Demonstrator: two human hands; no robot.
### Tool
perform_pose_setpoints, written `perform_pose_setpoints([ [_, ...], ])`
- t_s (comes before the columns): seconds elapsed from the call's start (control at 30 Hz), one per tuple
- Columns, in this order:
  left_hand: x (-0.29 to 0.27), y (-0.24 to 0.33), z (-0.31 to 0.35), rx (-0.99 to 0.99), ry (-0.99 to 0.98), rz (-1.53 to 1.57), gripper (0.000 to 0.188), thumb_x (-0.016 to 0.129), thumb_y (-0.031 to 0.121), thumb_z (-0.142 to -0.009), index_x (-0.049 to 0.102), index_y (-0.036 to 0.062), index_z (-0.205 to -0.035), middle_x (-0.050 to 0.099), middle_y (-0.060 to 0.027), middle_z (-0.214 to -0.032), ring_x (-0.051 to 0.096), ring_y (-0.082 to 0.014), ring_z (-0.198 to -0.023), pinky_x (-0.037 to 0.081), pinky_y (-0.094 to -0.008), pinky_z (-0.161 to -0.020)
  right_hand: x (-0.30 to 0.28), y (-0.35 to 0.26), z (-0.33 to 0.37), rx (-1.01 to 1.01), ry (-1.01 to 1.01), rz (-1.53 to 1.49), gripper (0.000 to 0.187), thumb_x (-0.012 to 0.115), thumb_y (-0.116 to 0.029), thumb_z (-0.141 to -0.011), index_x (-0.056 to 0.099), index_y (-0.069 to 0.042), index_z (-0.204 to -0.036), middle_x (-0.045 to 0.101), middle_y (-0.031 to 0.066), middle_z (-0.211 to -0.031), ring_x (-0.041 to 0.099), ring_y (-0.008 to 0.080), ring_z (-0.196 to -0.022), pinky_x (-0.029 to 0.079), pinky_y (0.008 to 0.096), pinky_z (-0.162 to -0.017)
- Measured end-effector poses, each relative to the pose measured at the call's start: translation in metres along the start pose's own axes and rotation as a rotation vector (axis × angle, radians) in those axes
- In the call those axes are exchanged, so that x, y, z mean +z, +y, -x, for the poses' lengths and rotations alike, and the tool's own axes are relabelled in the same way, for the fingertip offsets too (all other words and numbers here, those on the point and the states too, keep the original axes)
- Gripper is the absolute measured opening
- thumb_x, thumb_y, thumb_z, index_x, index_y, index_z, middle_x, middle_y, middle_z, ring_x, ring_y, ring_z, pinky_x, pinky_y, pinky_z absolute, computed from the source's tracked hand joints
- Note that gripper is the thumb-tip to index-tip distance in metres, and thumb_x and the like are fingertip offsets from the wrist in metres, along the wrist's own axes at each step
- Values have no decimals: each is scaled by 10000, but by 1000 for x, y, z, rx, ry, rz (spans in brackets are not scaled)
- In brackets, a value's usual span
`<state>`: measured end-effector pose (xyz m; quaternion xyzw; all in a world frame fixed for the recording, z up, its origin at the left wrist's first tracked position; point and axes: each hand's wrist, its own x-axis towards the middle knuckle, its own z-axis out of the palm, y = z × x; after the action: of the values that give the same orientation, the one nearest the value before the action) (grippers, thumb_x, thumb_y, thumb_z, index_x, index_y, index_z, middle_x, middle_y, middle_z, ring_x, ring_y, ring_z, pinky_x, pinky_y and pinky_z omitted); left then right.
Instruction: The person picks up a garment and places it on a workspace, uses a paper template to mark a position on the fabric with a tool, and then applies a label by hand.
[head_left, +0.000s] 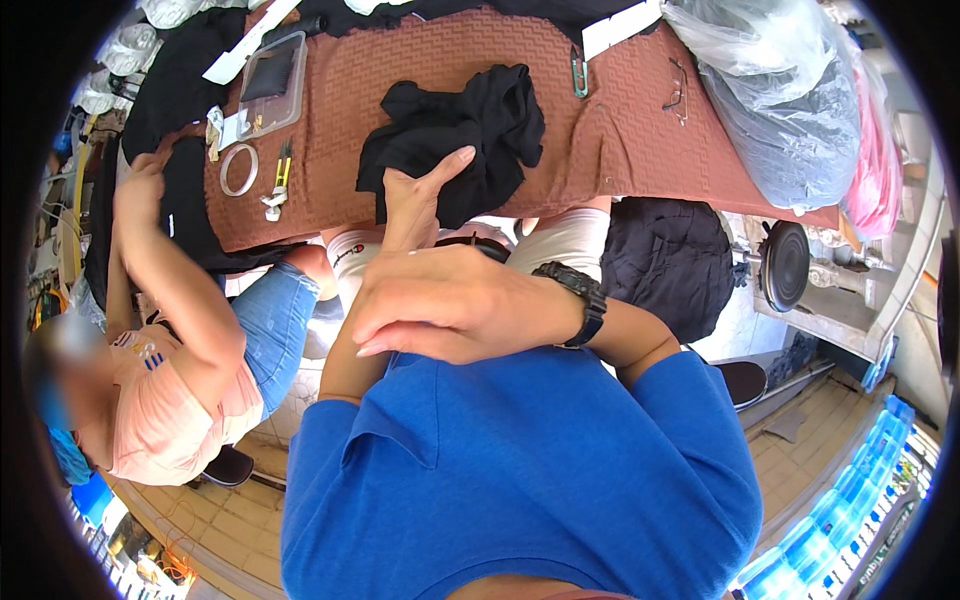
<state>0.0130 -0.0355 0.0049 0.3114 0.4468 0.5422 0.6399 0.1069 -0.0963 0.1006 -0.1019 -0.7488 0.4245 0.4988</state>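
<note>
A crumpled black cloth garment lies near the middle of the brown-covered table, partly over its near edge. My left hand is closed on its near side; the thumb stretches over the fabric while the other fingers are mostly hidden. Raised closer to me, in front of my left forearm, is my right hand, apart from the cloth. Its fingers bend toward the thumb in a pinch; anything between the fingertips is too small or hidden to make out. A black wristwatch circles that wrist.
On the table lie a clear plastic box, a white tape ring, yellow-handled snips, green snips and eyeglasses. A bulging plastic bag sits at the right. A co-worker sits at my left, one hand near black cloth.
</note>
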Motion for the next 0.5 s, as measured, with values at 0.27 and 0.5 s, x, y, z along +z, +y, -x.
perform_pose_setpoints([
  [0.27, -4, -12, -7, -113, 14, 62, 448, 891, 121, -771, 670, -72, -1109, 707, -120, -1058, 690, -175, -926, 573, -287, -870, 17, -13, -16, -109, -8, -94, 83, 693, -85, -925, 634, -35, -954, 603, 73, -882, 630, 243, -749, 510, 354, -633],
  [0.5, 3, -7, 2, -327, -20, 151, 421, 844, 174, -841, 663, -52, -1145, 696, -114, -1098, 683, -188, -994, 576, -301, -884, 21, -10, -18, -74, -56, -62, 109, 685, -111, -937, 607, -35, -929, 585, 75, -905, 618, 235, -731, 487, 360, -597],
])
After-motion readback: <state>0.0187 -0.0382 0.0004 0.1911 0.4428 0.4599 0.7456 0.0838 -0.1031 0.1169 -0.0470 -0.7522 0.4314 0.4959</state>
